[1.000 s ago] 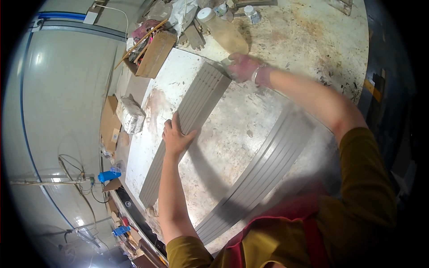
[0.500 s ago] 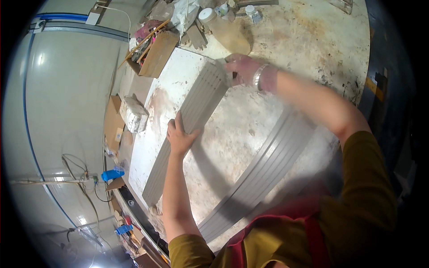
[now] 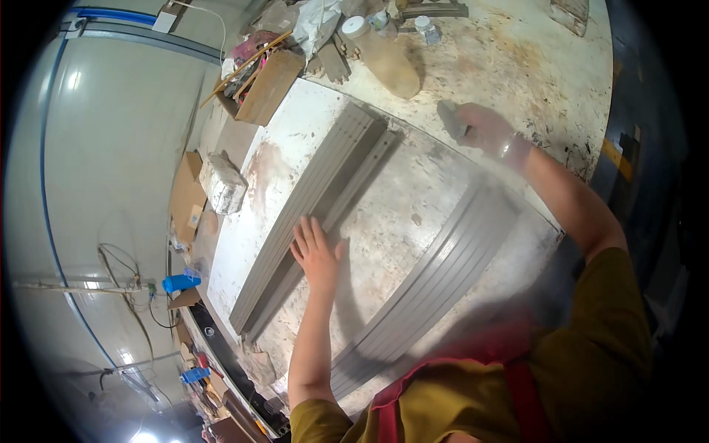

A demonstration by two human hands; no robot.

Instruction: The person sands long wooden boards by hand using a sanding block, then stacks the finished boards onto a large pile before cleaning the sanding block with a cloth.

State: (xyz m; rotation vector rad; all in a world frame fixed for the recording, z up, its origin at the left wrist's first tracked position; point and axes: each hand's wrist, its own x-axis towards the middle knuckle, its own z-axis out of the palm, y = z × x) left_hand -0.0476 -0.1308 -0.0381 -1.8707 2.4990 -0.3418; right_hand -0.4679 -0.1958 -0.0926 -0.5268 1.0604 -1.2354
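Head view, nearest first: a near group of grey grooved strips (image 3: pixel 436 284) lies side by side, well apart from the other pieces. Beyond it, the bare left hand (image 3: pixel 317 255) is palm down with its fingers spread, reaching over a single grey strip (image 3: pixel 362 176); whether it presses on that piece I cannot tell. The strip lies just beside a second stack (image 3: pixel 314 173) of similar grey lengths, a dark band showing between them. Judging by this layout, one piece is parted from the stack and the rest are left together; whether the near group is finished is not shown. Farther out, the gloved right hand (image 3: pixel 487 129) pinches a small grey piece (image 3: pixel 448 118), too blurred to identify, clear of the strips. Farthest are a cardboard box (image 3: pixel 269 92) and a cloudy jug (image 3: pixel 384 66)
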